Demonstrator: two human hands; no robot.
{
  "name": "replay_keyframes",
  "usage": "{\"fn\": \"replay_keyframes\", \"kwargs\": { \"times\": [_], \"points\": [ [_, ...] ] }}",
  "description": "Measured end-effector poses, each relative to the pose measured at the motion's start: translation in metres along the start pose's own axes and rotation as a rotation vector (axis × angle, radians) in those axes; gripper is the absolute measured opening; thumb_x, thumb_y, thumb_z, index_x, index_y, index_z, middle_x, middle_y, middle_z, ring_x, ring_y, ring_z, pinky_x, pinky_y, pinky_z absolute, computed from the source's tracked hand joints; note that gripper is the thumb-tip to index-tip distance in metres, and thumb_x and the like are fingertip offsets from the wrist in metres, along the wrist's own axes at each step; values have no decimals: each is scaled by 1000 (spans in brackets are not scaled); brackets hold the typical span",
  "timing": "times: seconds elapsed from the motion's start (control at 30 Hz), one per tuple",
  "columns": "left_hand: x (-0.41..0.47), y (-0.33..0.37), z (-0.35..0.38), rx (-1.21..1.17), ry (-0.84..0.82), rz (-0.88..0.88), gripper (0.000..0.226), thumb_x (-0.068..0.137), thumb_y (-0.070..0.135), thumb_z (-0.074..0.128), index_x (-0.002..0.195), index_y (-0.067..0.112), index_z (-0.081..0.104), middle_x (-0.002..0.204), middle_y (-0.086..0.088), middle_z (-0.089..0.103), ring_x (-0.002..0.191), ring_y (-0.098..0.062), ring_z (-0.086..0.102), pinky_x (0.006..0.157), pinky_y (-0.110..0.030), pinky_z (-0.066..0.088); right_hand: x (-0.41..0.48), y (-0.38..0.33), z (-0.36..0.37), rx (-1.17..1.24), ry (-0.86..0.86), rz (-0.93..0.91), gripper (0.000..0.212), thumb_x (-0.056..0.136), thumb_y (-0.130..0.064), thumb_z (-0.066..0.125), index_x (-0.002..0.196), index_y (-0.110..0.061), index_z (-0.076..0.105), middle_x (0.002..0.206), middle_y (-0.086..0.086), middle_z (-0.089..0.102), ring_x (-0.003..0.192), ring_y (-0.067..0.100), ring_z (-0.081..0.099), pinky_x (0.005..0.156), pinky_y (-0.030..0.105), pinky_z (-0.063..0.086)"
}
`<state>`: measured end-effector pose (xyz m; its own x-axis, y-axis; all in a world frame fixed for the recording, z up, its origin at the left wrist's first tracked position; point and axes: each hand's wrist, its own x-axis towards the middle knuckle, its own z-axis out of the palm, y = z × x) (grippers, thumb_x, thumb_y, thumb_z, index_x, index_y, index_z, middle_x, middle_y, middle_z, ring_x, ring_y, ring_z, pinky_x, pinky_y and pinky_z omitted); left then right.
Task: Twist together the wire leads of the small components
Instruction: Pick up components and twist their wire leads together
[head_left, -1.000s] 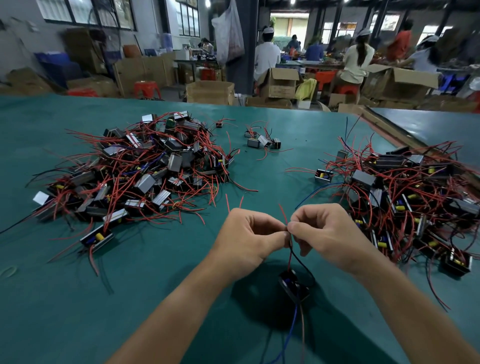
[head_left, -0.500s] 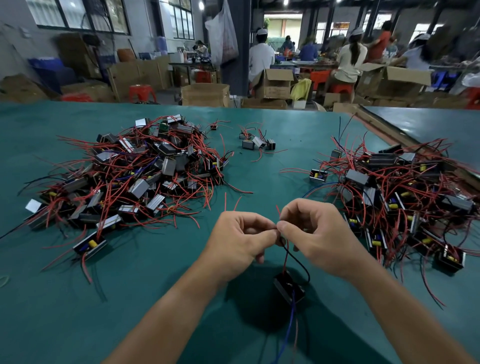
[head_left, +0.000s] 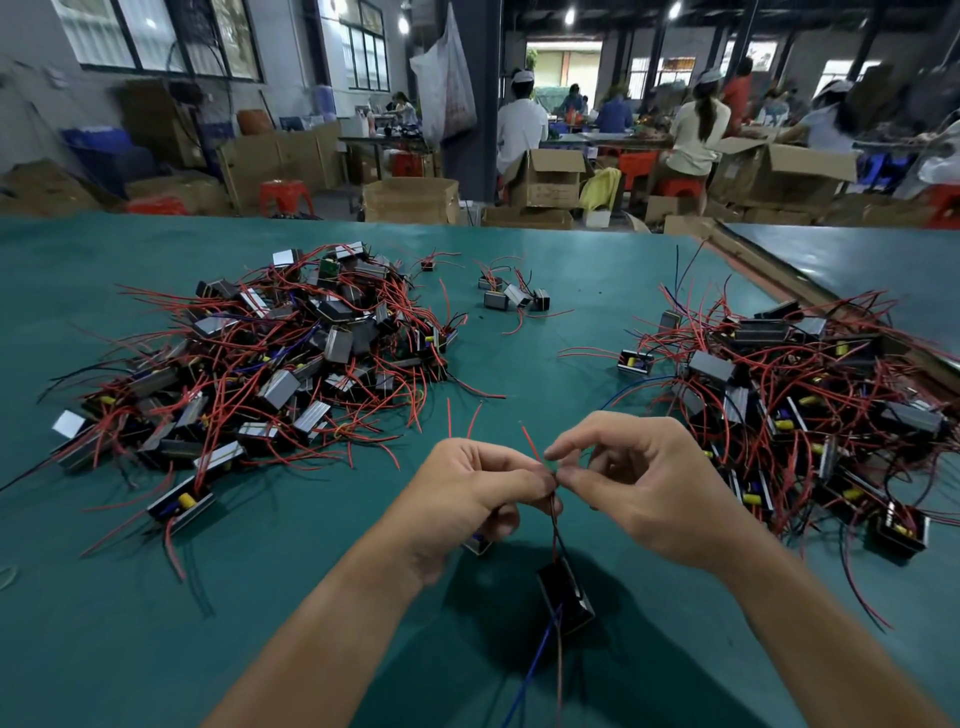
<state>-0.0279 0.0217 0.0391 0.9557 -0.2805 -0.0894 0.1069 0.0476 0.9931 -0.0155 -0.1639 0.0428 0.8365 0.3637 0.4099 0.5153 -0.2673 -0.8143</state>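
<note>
Surface (head_left: 156, 623) carries a left heap (head_left: 291, 353) and right heap (head_left: 800, 395) of wired parts; our left hand (head_left: 467, 493) pinches wire leads (head_left: 553, 519) of the dangling component (head_left: 563, 592), right hand (head_left: 649, 483) grip unclear.

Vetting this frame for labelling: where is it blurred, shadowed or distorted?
Head view: left hand, right hand, thin red and black wire leads and black box-shaped component are sharp; their dark shadow falls on the teal table; distant workers and brown cardboard boxes are soft; the wide lens tilts the window frames.
</note>
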Motion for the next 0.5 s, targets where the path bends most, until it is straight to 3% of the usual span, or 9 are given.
{"fn": "replay_keyframes", "kwargs": {
  "times": [0.1,0.23,0.33,0.4,0.5],
  "points": [
    [-1,1,-1,18,-29,-3,21,83,4,66,68,15,77,67,-6,71,41,-7,40,40,-15,33,0,-2,-1,-56,-41,-23,16,82,-10,73,81,-25,76,73,0,67,54,30,50,48,40,38],
    [-2,1,-2,53,-16,13,18,83,5,67,68,12,75,63,-3,70,39,-8,39,40,-15,31,0,2,-4,-111,-74,31,15,85,-7,73,79,-21,75,54,-7,56,48,7,41,46,24,32],
    [-1,-2,0,122,44,65,13,82,4,69,70,7,74,58,-4,68,39,-10,36,40,-17,27,0,1,-2,-188,-78,49,16,85,-9,73,74,-21,72,53,-15,58,48,2,46,50,15,37],
    [2,-7,2,217,117,143,13,81,2,71,70,7,75,62,-13,70,39,-8,41,41,-17,31,1,1,-1,-236,-76,68,17,85,-11,72,72,-21,71,56,-14,60,51,1,49,53,17,40],
    [2,-16,9,451,207,357,8,77,12,72,70,14,76,63,6,72,48,2,53,50,-15,41,3,3,-2,-232,-95,156,21,86,-10,71,67,-19,68,52,-13,57,50,1,44,50,20,38]
  ]
}}
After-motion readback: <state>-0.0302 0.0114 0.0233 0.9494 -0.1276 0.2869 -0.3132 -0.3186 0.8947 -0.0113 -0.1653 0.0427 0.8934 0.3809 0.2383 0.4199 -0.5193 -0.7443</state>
